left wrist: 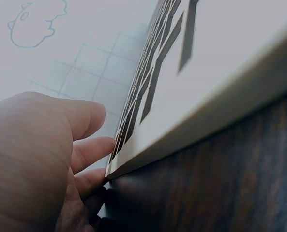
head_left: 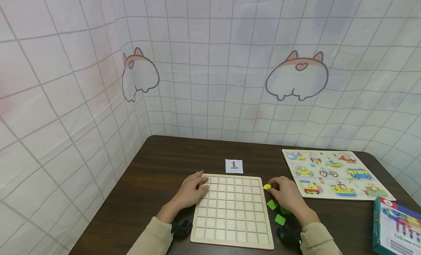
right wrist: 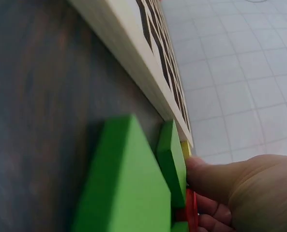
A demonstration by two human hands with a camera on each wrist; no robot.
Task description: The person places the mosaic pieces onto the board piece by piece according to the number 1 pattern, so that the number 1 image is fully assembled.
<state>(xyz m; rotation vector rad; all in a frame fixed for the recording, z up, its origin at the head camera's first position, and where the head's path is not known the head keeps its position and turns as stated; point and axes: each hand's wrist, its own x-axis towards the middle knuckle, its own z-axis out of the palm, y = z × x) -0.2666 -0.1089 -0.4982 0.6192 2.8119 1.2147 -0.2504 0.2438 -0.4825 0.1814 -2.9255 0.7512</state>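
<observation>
A pale wooden grid board [head_left: 231, 207] lies on the dark table. My left hand [head_left: 190, 191] rests at its upper left edge, fingers extended over the rim; in the left wrist view the left hand [left wrist: 32, 159] has its fingertips right at the board's side. Beyond the board's right edge, my right hand [head_left: 287, 193] pinches a yellow block [head_left: 266, 187] between thumb and index finger. Below that hand lie green blocks [head_left: 280, 219], one partly covered by the wrist. A red block [right wrist: 191, 212] shows beside the fingers in the right wrist view, mostly hidden.
A small pattern card [head_left: 234, 166] with a red and green figure lies behind the board. At the back right is a vehicle picture puzzle [head_left: 338, 174], with a colourful box [head_left: 398, 225] in front of it. A grid-patterned curtain [head_left: 210, 65] hangs behind the table.
</observation>
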